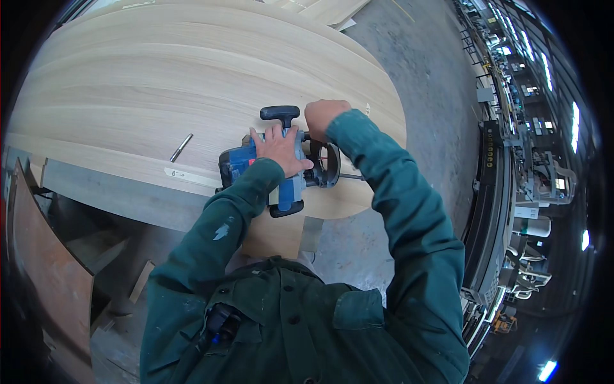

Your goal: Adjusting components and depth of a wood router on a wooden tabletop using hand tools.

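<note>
A blue power router (293,187) with black knob handles lies on its side near the front edge of a large pale wood-grain panel (160,77). Across its blue body my left hand (279,151) is spread, gripping it with the thumb toward the black round base (330,165). Beside the base's far side, my right hand (326,118) is closed in a fist; its fingers are turned away, and what they hold is hidden. A thin metal rod (353,176) sticks out to the right of the base. Left of the router lies a slim pen-like metal piece (181,147).
A white paper label (190,177) lies along the panel's front edge. Below left lean a brown curved board (48,256) and wood scraps. More pale boards (326,9) are at the far side. Machinery (489,192) lines the right, beyond the grey floor (435,96).
</note>
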Action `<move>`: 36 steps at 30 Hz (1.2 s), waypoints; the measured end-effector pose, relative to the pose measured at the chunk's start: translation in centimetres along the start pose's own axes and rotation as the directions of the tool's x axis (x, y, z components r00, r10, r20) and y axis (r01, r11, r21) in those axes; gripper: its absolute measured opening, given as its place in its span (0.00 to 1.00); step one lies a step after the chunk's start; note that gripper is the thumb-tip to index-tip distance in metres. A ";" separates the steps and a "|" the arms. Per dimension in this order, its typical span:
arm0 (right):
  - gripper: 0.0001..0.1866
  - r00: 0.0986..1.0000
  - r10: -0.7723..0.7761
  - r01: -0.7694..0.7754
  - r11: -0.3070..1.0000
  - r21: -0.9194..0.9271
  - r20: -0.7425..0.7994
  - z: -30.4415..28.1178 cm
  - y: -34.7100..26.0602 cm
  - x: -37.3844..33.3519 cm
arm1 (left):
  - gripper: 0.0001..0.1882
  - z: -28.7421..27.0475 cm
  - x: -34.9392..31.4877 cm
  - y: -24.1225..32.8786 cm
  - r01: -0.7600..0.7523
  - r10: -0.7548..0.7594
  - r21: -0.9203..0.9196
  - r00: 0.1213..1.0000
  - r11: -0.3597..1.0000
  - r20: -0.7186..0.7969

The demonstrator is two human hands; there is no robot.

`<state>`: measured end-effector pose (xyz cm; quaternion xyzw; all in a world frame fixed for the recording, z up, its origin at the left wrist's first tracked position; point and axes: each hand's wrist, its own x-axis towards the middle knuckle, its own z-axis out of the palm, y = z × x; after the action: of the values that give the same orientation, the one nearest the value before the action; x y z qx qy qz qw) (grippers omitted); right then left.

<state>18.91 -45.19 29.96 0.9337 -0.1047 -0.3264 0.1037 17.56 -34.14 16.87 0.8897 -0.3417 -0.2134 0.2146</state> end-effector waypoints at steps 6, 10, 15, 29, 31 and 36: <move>0.14 0.989 0.021 -0.023 1.000 0.017 0.145 1.3 0.9 3.4 | 0.52 -0.1 -0.3 0.2 0.003 -0.003 -0.002 1.000 1.000 -0.005; 0.14 0.982 0.016 -0.022 0.999 0.029 0.186 1.2 0.7 4.3 | 0.53 -0.1 -0.4 -0.3 0.018 -0.019 0.009 0.999 1.000 0.051; 0.15 0.974 -0.024 0.009 0.998 0.066 0.224 1.1 0.7 5.0 | 0.51 -0.2 -0.2 -0.4 0.003 -0.003 -0.001 1.000 1.000 0.023; 0.16 0.730 -0.013 0.444 0.770 0.458 -0.684 8.8 1.0 3.9 | 0.35 0.8 -0.6 -2.4 -0.228 0.174 -0.151 0.936 0.962 -0.306; 0.17 0.769 0.234 0.554 0.221 0.803 -0.595 9.5 0.9 3.7 | 0.28 -1.0 1.2 -1.2 -0.288 0.196 -0.194 0.900 0.938 -0.388; 0.25 0.860 0.309 0.497 -0.321 0.806 -0.406 9.7 -0.9 2.3 | 0.19 -1.8 10.2 -1.6 -0.155 0.164 0.179 0.986 0.972 -0.035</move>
<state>14.66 -46.20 20.92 0.6660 -0.2099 0.1365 -0.7027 26.24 -39.80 15.09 0.8799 -0.4242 -0.1426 0.1600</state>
